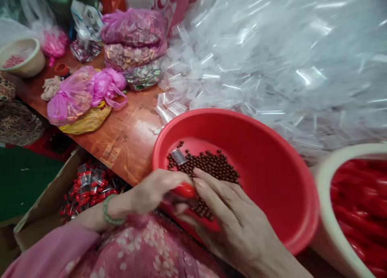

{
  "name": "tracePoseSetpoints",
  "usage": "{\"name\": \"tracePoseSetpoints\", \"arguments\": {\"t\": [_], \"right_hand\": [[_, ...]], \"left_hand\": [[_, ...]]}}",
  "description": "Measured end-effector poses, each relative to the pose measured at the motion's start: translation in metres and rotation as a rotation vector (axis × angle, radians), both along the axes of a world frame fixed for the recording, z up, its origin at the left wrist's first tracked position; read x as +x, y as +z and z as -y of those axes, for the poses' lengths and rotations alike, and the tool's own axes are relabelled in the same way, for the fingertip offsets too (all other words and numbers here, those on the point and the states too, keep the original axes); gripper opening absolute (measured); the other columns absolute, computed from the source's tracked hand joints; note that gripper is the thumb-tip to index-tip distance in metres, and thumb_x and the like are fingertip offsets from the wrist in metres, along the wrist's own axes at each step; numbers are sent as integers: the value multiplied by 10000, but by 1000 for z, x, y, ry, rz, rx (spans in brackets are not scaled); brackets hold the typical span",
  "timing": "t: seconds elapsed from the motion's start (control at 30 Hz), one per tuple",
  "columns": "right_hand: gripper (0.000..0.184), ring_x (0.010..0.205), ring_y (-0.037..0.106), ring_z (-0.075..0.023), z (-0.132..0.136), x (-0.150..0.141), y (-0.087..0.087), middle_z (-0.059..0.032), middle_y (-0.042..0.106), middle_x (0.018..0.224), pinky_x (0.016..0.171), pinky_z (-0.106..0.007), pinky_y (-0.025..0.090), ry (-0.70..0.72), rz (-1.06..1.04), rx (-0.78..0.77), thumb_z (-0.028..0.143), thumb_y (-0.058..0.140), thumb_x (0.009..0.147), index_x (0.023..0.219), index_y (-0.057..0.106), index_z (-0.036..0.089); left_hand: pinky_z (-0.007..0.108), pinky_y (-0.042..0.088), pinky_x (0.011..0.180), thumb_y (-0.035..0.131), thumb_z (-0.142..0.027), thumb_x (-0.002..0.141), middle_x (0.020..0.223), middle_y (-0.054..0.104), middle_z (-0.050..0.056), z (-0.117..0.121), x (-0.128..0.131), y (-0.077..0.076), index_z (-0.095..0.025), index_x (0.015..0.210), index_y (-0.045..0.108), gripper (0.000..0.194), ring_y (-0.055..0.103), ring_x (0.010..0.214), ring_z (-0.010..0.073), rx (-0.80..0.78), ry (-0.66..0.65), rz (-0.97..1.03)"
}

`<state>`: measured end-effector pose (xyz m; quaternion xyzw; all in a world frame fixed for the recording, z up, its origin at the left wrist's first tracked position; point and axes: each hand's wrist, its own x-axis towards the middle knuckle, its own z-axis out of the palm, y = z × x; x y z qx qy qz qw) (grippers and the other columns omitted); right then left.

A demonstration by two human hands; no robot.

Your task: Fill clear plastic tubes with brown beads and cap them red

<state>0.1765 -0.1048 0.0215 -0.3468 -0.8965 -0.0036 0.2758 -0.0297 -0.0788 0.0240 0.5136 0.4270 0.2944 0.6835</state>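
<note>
My left hand (154,189), with a green bead bracelet at the wrist, is closed around a small clear container with a red top (185,190). My right hand (226,209) meets it from the other side, fingertips against the red top and thumb below; motion blur and the fingers hide much of the piece. Both hands are over the near rim of a red basin (272,181). Inside the basin lie many small dark brown beads (214,165) and a clear plastic piece (179,157).
Clear plastic pieces (242,68) form a large heap behind the basin. A cream tub (323,181) of red pieces stands right. Below left, a cardboard box (39,213) contains red-and-clear pieces (87,185). Pink bags (133,32) and a cream bowl (38,60) rest on the table (133,124).
</note>
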Motion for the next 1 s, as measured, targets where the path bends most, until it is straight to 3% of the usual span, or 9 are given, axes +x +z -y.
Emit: {"name": "tracePoseSetpoints", "arguments": {"t": [0.1,0.23,0.33,0.43,0.57,0.67,0.77,0.87,1.0], "right_hand": [[482,1026,672,-269,-14,9,-1,-200,657,1197,809,-391,577,-57,23,-62,255,580,933,1378,455,117],[305,898,713,-221,-52,35,-14,-126,705,1077,750,-332,573,-127,40,-236,356,470,988,1196,583,163],[319,749,697,-221,-86,47,-30,-111,708,927,664,-338,536,-183,149,-429,410,466,974,1037,649,156],[275,755,685,-233,-108,49,-42,-108,704,858,681,-338,504,-212,314,-606,366,490,947,948,669,157],[303,834,679,-226,-113,35,-46,-107,712,928,719,-317,478,-196,392,-759,408,479,959,990,640,152],[400,816,677,-242,-113,12,-46,-116,712,940,672,-317,456,-248,492,-777,519,500,937,1017,617,145],[417,877,688,-273,-115,-10,-52,-158,712,993,655,-318,449,-263,590,-726,512,576,896,1032,613,120],[292,875,697,-261,-115,-22,-59,-174,716,989,628,-303,435,-244,608,-706,361,555,919,1045,611,103],[243,794,697,-235,-114,-23,-63,-156,721,908,576,-298,394,-166,618,-702,244,454,939,1074,588,93]], "left_hand": [[257,448,564,450,-503,895,640,630,49,18,-70,-15,-140,779,674,442,559,563,138,79,162,-21],[289,491,638,360,-502,887,667,620,53,44,-162,-64,-147,793,613,446,587,632,179,84,458,-592],[338,519,811,296,-468,870,800,692,89,59,-208,-98,-176,811,605,429,665,804,237,31,333,-1074],[407,509,842,458,-478,804,807,713,124,60,-224,-104,-190,764,611,328,682,838,312,-15,247,-1239],[430,494,925,475,-476,898,1099,722,164,25,-189,-70,-169,1029,660,381,679,996,315,323,256,-1275],[361,524,911,491,-429,934,1074,738,103,-13,-126,-47,-186,1055,678,330,696,956,237,514,346,-908],[401,491,1013,534,-420,916,1208,687,133,-39,-60,-46,-144,1199,626,406,646,1115,244,590,328,-645],[477,435,1095,632,-459,840,1377,570,200,-49,-15,-57,-92,1348,491,643,559,1263,295,495,293,-437],[425,510,1027,679,-317,793,1315,621,153,-53,6,-68,-137,1367,452,643,638,1142,255,188,315,-143]]}}
